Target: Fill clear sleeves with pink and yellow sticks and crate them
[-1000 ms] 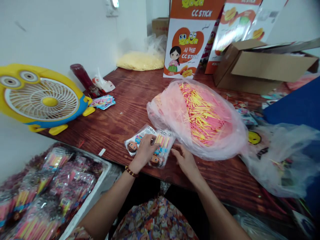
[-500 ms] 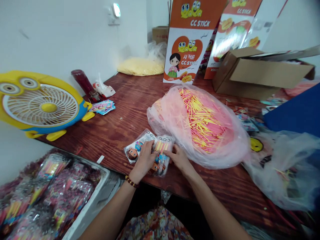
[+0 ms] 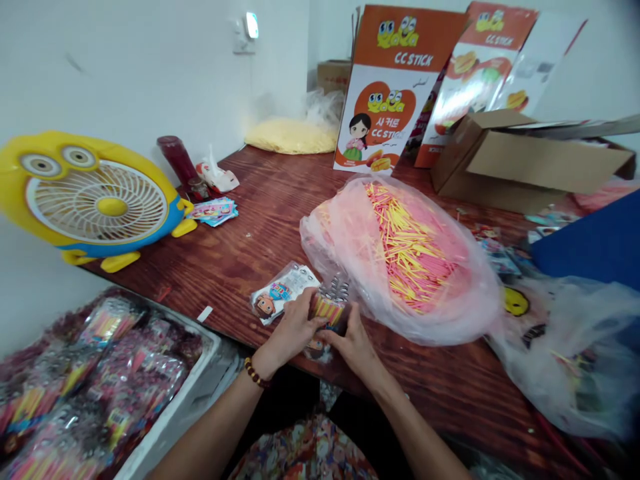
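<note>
Near the table's front edge, my left hand [image 3: 296, 328] and my right hand [image 3: 354, 340] grip a clear printed packet [image 3: 330, 308] from both sides. Pink and yellow sticks show through its middle, and its top edge is crinkled. Both thumbs press on its front; the lower part is partly hidden by my fingers. Just left of my left hand lies a small stack of flat printed packets [image 3: 278, 293] with a cartoon face. Beyond my right hand, a large translucent bag [image 3: 345, 227] lies open, full of loose pink and yellow sticks [image 3: 410, 247].
A white foam box [image 3: 200, 363] of filled packets [image 3: 135, 373] stands at the lower left. Behind are a yellow fan [image 3: 100, 207], a dark red bottle [image 3: 176, 160], printed cartons [image 3: 390, 87] and an open cardboard box [image 3: 530, 163]. A clear plastic bag [image 3: 590, 353] lies at right.
The packet between my hands has tilted upright, its top edge now bunched and its sticks seen at a steeper angle. The whole view has shifted slightly.
</note>
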The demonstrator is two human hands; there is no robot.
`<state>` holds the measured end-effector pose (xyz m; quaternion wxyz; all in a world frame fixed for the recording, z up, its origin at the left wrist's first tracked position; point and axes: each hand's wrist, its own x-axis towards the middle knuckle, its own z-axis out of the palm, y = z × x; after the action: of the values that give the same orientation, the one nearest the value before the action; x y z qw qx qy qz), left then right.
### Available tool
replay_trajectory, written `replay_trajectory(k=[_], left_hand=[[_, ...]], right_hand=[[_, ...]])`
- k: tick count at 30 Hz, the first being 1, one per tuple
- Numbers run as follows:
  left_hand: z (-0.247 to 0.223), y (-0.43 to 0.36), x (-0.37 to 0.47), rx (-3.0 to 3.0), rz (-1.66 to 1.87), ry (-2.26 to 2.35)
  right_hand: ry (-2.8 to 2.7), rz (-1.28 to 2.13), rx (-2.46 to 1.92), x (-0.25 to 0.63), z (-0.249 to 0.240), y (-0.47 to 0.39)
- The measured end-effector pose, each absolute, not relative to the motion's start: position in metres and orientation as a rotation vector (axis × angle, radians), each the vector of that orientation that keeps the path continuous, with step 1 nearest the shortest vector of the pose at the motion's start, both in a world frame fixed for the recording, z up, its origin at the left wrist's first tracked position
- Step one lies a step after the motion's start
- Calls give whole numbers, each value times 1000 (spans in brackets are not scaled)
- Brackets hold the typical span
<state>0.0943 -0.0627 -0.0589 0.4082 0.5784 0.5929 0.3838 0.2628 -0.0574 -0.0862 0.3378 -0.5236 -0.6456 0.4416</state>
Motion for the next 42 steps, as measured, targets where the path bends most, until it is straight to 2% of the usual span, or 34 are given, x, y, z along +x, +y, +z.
replay_trajectory(k=[6,10,13,17,21,36,42], left_hand=[[-46,-79,117,1132,1206,1168],[-45,-83,127,983,1330,1066],[-49,-83,123,1068,1429,1149],[-62,-83,112,1260,1319,1215],[-75,-85,108,1221,1291,1251],[-73,-86,120,1348,1172,1220],[-81,-83,118,1195,1259,1184]], right_hand=[[-1736,952,-1323,254,-83,-61],[-1899,863,-1307,269,-53,-54],[-2232,783,-1316,283,-30,-51],[-2645,555,-1465,286,-17,-53],[-2822,426,-1551,274,-15,-53],[-2814,455,-1526,275,-21,-50],[-2793,605,-1439,290,-17,-47]])
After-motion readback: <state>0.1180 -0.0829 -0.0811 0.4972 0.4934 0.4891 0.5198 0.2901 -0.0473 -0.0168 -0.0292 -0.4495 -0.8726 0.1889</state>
